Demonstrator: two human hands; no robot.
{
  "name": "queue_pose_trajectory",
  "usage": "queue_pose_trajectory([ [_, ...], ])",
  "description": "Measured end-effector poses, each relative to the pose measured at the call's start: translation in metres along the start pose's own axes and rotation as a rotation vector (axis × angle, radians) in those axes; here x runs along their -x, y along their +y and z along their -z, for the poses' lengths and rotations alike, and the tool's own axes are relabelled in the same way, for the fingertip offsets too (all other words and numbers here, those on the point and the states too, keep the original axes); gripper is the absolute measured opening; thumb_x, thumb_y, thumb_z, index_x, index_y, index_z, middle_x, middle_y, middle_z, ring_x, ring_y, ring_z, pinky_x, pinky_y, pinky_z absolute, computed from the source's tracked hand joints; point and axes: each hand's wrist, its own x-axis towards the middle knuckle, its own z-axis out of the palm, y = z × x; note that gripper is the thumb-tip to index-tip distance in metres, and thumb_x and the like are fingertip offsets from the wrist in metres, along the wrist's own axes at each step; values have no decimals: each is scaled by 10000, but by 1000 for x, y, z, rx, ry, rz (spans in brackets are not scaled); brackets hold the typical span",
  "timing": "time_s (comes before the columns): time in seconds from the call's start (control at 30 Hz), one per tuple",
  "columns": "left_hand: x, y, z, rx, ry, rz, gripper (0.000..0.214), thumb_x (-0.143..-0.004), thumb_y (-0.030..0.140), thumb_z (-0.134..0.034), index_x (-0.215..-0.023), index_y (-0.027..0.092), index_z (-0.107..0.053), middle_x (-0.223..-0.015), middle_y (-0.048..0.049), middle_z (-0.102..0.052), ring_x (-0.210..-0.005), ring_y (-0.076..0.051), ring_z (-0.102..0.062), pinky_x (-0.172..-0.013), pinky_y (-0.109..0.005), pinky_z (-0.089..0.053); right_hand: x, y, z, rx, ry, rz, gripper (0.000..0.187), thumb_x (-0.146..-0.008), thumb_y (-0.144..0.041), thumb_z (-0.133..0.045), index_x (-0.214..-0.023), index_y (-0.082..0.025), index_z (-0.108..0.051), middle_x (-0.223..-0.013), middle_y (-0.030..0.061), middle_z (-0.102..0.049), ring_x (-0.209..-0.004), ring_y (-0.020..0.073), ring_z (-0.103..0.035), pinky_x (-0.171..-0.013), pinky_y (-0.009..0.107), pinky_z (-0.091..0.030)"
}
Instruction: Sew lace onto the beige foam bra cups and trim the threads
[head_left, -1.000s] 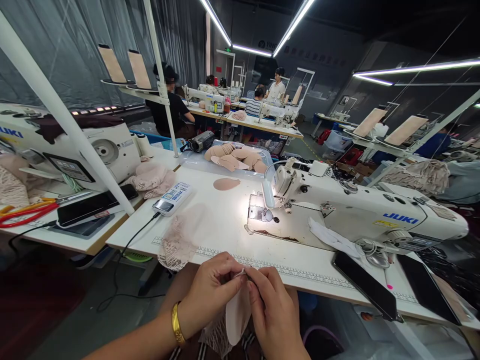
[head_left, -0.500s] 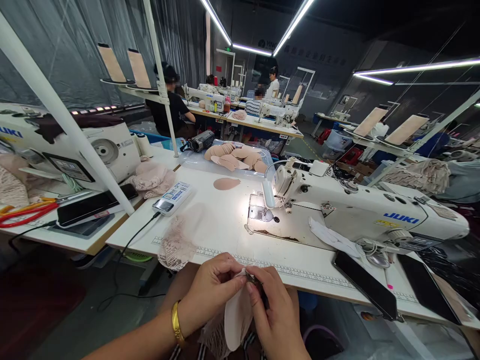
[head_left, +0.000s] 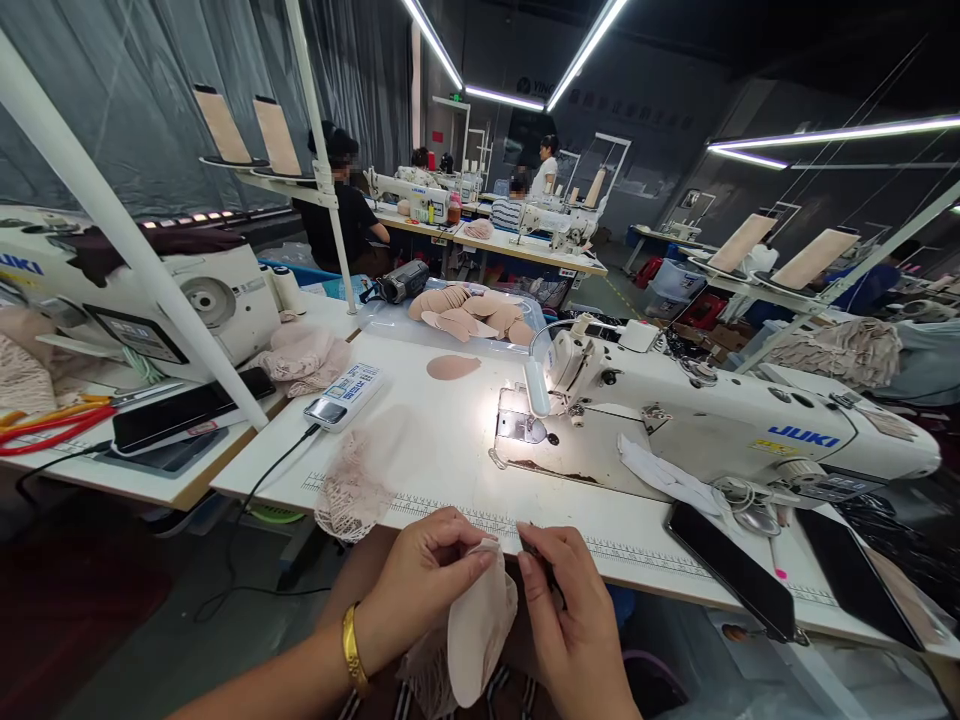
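My left hand (head_left: 431, 570), with a gold bangle at its wrist, pinches the top edge of a pale beige fabric piece (head_left: 476, 640) between thumb and fingers. The piece hangs down, smooth and rounded at the bottom, with lace (head_left: 426, 660) beside it near my lap. To its right, apart from the fabric, my right hand (head_left: 566, 600) is closed around a small dark metal tool (head_left: 529, 541); the fingers cover most of it, so its kind is unclear. Both hands are at the table's front edge. A lace piece (head_left: 352, 495) drapes over that edge to the left.
A sewing machine (head_left: 697, 400) stands on the right of the white table (head_left: 442, 430). Beige pads (head_left: 480, 310) fill a clear tray behind, and one pad (head_left: 453, 367) lies nearer. Phones (head_left: 731, 570) lie at right. A cabled device (head_left: 345, 397) is at left. Co-workers sit further back.
My right hand has moved right, away from the fabric's top edge, taking the small dark tool with it. The left hand keeps its pinch, and more of the fabric's right side shows.
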Motion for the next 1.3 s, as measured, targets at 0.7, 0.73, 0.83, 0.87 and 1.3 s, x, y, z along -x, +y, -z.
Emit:
queue_pose_trajectory([
  [0.7, 3, 2, -2, -58, 25, -75, 174, -854, 284, -697, -736, 200, -794, -733, -27, -621, -735, -186, -601, -708, -288, -468, 8, -7, -18, 18, -30, 104, 372, -1037, -89, -470, -1330, -235, -645, -982, 49, -582, -784, 155, -629, -642, 232, -575],
  [0.73, 2, 3, -2, -54, 23, -68, 172, -851, 294, -705, -743, 199, -798, -731, -26, -621, -731, -184, -599, -704, -287, -465, 9, -6, -19, -15, -28, 83, 367, -1035, -89, -474, -1321, -235, -652, -984, 49, -578, -791, 156, -632, -646, 236, -573],
  [0.83, 1, 5, -3, -38, 18, -61, 168, -839, 313, -720, -766, 199, -820, -733, -29, -630, -730, -184, -595, -699, -286, -458, 8, 1, -21, -97, 9, 28, 338, -1043, -109, -480, -1297, -238, -662, -977, 45, -578, -808, 160, -642, -657, 252, -565],
  [0.87, 1, 5, -3, -30, 14, -64, 165, -833, 314, -723, -780, 200, -829, -736, -32, -635, -732, -185, -596, -701, -288, -458, 7, 4, -20, -95, 42, 18, 323, -1047, -121, -487, -1290, -240, -663, -973, 43, -584, -816, 163, -643, -670, 261, -563],
  [1.3, -2, 1, 0, 181, -25, 86, 207, -797, 378, -806, -831, 177, -839, -814, -45, -673, -819, -207, -618, -789, -314, -496, 7, 1, -10, -84, -48, 24, 362, -1042, -161, -529, -1384, -278, -540, -1102, 59, -700, -980, 204, -705, -803, 310, -621],
])
